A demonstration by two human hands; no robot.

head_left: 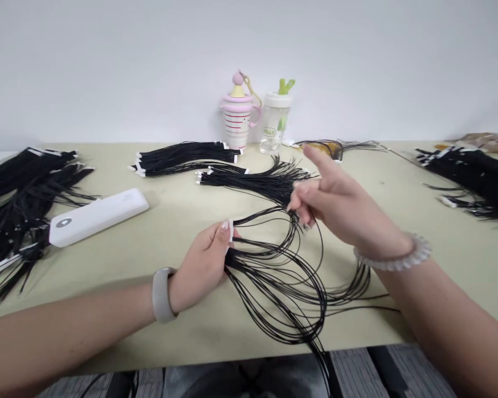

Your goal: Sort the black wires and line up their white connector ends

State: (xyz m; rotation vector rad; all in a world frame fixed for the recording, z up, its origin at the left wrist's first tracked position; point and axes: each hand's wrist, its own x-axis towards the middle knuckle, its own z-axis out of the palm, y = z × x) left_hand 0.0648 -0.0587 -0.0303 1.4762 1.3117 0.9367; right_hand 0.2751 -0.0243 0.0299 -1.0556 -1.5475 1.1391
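My left hand [205,257] is closed on a white connector [231,231] from which a bunch of thin black wires [274,265] fans out to the right. Those wires loop over the table's front part, and some hang past its edge. Up and to the right, my right hand [326,199] has its index finger stretched out and its other fingers curled. Several of the black wires run together at these curled fingertips, which seem to pinch them. Just behind that hand lies another bundle of black wires [249,183] with white connector ends.
Black wire bundles lie at the left [29,188], at the back [182,157] and at the right [477,177]. A white power bank [99,217] rests on the left. By the wall stand a pink-lidded cup [236,121] and a clear bottle [275,124]. The table's front edge [216,359] is close.
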